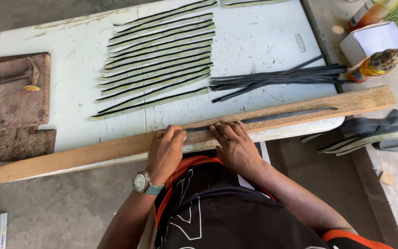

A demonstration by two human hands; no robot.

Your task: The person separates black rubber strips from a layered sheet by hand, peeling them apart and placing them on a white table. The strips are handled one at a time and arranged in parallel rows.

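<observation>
Strip (282, 115) lies dark along the plank (93, 154) at the bench (254, 41) edge; I'd keep my left hand (166, 152) and right hand (236, 145) flat, fingers together, pressing evenly so it stays straight.

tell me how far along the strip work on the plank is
Done, by the look of it: a row of pale-edged strips laid out side by side on the white table. In hand: left hand and right hand press one dark strip flat along the wooden plank. Seemingly left: a loose bundle of plain black strips lying beside the row.
</observation>
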